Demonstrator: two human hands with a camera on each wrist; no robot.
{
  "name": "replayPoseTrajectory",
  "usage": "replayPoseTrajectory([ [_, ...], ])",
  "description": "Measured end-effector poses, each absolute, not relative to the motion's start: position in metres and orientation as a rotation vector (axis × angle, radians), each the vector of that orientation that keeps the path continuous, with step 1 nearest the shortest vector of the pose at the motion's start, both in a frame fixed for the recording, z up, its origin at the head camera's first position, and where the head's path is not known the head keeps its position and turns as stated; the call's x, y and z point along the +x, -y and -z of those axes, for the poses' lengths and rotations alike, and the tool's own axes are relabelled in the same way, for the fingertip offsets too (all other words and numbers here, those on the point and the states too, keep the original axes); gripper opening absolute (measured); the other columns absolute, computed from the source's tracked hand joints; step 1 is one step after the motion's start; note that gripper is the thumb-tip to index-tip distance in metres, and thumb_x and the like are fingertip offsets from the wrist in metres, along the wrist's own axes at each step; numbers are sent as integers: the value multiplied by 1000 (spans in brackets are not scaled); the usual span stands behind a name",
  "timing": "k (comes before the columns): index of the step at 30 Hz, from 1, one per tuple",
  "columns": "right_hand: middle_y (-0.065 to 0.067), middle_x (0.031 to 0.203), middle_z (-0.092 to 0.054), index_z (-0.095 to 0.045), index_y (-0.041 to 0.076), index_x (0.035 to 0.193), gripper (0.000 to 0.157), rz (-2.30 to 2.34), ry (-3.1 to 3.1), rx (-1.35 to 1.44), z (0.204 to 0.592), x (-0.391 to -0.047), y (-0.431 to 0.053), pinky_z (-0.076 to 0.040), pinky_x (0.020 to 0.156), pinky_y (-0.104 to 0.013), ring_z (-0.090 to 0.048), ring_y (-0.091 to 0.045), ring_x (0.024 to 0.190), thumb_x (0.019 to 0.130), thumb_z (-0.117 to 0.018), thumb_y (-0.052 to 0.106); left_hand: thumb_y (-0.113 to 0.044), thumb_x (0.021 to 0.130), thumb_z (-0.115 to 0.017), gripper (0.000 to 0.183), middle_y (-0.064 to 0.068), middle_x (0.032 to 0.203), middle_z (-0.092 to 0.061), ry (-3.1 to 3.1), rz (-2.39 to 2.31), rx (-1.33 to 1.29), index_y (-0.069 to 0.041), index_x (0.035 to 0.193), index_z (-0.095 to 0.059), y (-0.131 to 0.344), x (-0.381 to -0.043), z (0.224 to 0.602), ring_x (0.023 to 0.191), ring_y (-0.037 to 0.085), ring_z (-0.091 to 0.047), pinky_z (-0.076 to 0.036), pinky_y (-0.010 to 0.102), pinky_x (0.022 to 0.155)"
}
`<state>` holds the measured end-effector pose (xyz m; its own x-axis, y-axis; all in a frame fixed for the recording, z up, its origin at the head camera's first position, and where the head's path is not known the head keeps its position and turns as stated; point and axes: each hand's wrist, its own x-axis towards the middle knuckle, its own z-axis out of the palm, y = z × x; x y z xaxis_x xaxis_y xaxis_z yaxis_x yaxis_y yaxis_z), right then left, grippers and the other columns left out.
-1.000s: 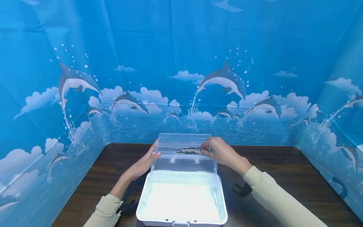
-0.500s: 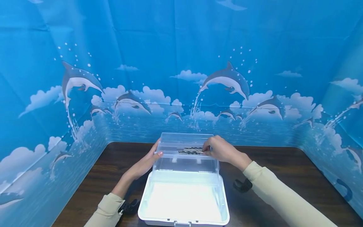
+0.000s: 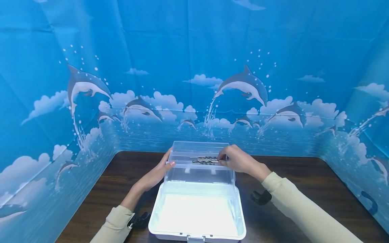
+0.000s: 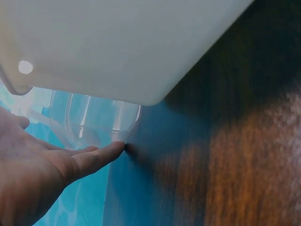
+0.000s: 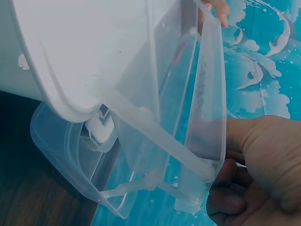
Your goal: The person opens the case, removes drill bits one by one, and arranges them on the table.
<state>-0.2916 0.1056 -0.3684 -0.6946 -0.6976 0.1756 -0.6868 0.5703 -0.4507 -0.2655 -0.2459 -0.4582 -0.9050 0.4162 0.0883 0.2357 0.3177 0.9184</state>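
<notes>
A storage box (image 3: 152, 222) with a white base stands unfolded, its clear tiered trays raised at the back. Several metal drill bits (image 3: 203, 162) lie lengthwise in an upper clear tray (image 3: 182, 158). My left hand (image 3: 155, 173) holds that tray's left end, thumb on the front corner, other fingers behind the side. At the right end, my right hand (image 3: 238, 162) reaches in with bent fingers and thumb, pinching at the ends of the drill bits. In the right wrist view the tray's clear side wall partly covers the right fingertips, and the bits are hidden there.
The box stands on a dark wooden table (image 3: 273, 209). A latch (image 3: 196, 239) sits at the front of its base. Behind and at both sides hangs a blue dolphin-print curtain (image 3: 188, 67). A clear lid (image 5: 66, 155) hangs folded back behind the box.
The head view has shifted slightly, moving the scene a little to the right in the picture. The right fingers stay at the bits' right ends; the left hand keeps its hold on the tray.
</notes>
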Motion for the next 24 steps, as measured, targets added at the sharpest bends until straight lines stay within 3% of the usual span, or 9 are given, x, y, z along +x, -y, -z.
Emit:
replayPoseTrajectory([
  [10, 5, 85, -66, -77, 8, 97, 11, 880, -2763, -1155, 373, -292, -108, -49, 57, -31, -57, -13, 69, 98, -66, 4, -43, 110, -37, 72, 3, 168, 15, -2421, -1621, 593, -37, 162, 12, 246, -265, 457, 152, 38, 8, -10, 76, 108],
  [24, 3, 90, -61, -71, 7, 105, 12, 1111, -2786, -1180, 376, -291, -116, -48, 56, -31, -55, -16, 70, 105, -60, 11, -42, 110, -39, 72, 5, 168, 14, -2425, -1636, 625, -38, 161, 12, 247, -267, 460, 152, 40, 6, -12, 77, 107],
])
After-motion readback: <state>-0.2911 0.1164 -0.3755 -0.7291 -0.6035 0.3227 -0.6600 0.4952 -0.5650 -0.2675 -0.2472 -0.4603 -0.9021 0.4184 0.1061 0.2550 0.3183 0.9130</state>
